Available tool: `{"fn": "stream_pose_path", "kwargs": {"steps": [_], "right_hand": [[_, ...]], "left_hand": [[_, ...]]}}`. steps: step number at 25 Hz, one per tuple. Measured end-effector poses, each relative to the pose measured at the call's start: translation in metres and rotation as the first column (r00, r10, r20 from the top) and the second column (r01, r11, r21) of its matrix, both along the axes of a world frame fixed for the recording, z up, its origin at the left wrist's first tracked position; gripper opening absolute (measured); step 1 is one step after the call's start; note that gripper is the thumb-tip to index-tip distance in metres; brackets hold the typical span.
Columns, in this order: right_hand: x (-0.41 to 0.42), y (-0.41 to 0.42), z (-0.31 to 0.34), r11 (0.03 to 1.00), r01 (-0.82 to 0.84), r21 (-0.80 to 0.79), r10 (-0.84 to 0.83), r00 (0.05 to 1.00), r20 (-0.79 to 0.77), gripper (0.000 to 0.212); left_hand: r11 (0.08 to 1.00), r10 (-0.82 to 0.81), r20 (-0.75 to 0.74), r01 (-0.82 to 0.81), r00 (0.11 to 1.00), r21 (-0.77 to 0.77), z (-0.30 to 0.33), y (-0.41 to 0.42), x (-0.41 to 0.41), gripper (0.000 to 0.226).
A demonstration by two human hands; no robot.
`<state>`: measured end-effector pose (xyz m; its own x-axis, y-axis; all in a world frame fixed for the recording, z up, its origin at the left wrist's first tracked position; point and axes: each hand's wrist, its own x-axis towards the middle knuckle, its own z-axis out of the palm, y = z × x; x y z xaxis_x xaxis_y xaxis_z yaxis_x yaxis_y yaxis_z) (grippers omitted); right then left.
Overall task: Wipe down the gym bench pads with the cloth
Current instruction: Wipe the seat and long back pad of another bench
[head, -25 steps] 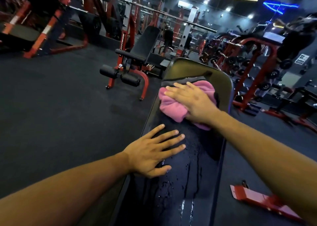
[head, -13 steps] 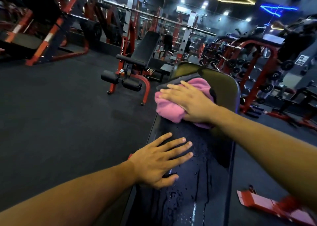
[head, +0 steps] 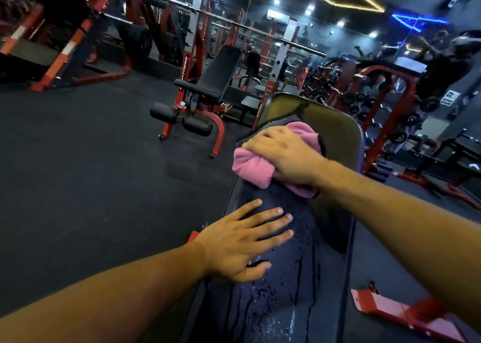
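While L hand (head: 242, 241) braces pad (head: 335, 139), R hand (head: 286, 155) presses cloth (head: 251, 166).

Pink cloth (head: 253, 166) — black, droplet-speckled bench pad (head: 286, 277)
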<state>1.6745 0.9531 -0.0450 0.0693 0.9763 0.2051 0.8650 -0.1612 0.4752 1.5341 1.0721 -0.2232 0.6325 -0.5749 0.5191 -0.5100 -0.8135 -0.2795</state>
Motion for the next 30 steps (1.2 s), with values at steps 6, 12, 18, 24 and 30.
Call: {"fn": "stream_pose_path", "kwargs": {"steps": [6, 12, 18, 24, 30], "right_hand": [[0.057, 0.049, 0.104, 0.967, 0.242, 0.074, -0.253, 0.937, 0.24, 0.042], [0.051, 0.106, 0.085, 0.823, 0.501, -0.267, -0.502, 0.862, 0.071, 0.043], [-0.015, 0.116, 0.016, 0.753, 0.358, -0.552, -0.278, 0.933, 0.227, 0.043], [0.028, 0.109, 0.094, 0.796, 0.324, -0.51, -0.255, 0.945, 0.203, 0.057], [-0.044, 0.113, 0.004, 0.707, 0.333, -0.624, -0.243, 0.943, 0.228, 0.043]], "left_hand": [[0.999, 0.011, -0.028, -0.01, 1.0, 0.046, 0.005, 0.002, -0.003, 0.072], [1.0, -0.008, -0.017, 0.009, 1.0, 0.012, 0.004, 0.003, -0.003, 0.069], [1.0, -0.023, -0.021, 0.023, 1.0, 0.0, 0.003, 0.002, -0.003, 0.07], [0.999, -0.042, -0.023, 0.042, 0.999, -0.01, 0.005, 0.004, -0.004, 0.068], [0.999, -0.043, -0.04, 0.043, 0.998, -0.002, 0.003, 0.004, -0.002, 0.065]]}}
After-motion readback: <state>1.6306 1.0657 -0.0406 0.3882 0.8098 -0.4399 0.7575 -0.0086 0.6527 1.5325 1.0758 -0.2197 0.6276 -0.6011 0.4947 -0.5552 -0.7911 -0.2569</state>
